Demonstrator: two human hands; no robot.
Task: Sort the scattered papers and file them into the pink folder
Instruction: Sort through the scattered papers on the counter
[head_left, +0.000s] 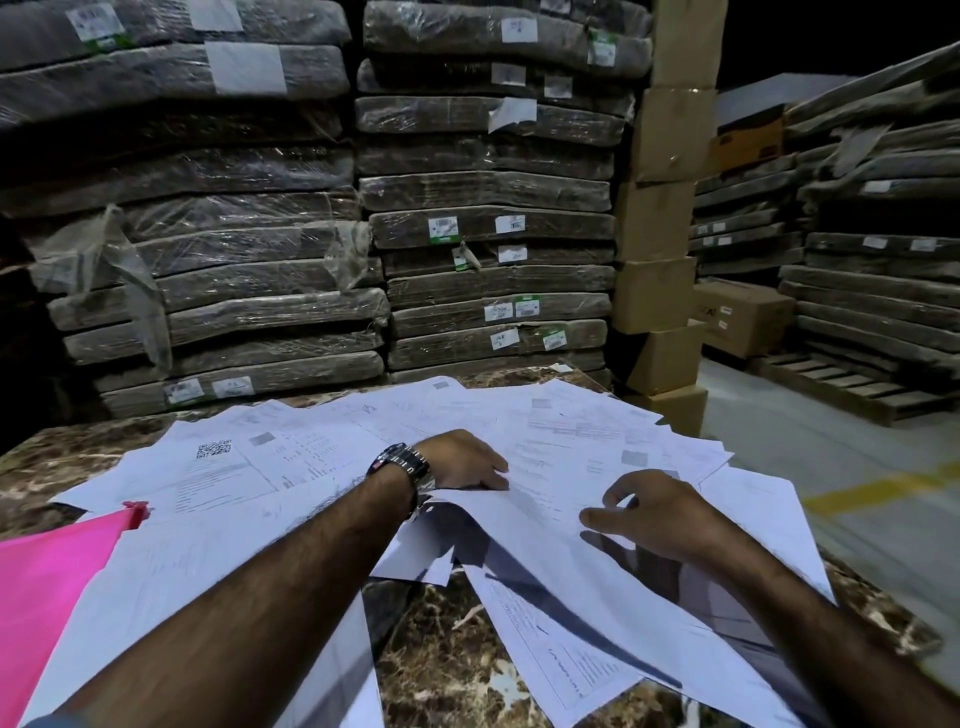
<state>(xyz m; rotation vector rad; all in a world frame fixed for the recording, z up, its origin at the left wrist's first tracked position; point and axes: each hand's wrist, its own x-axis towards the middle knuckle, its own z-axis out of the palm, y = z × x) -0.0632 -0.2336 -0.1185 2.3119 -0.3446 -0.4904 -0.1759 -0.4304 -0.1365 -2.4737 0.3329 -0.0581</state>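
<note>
White printed papers (322, 457) lie scattered and overlapping across the brown marble table (441, 670). The pink folder (47, 587) lies at the table's left edge, partly under a sheet. My left hand (462, 462), with a metal watch on the wrist, rests palm down with straight fingers on the middle of the pile, at the top edge of a large raised sheet (540, 545). My right hand (649, 514) hovers over that sheet to the right. Its fingers are loosely curled and its thumb tip touches the paper. Neither hand plainly grips anything.
Tall stacks of plastic-wrapped flat bundles (483, 234) rise right behind the table. Cardboard boxes (660, 291) stand at the table's far right corner. A wooden pallet (852, 384) and open grey floor with a yellow line (883, 488) lie to the right.
</note>
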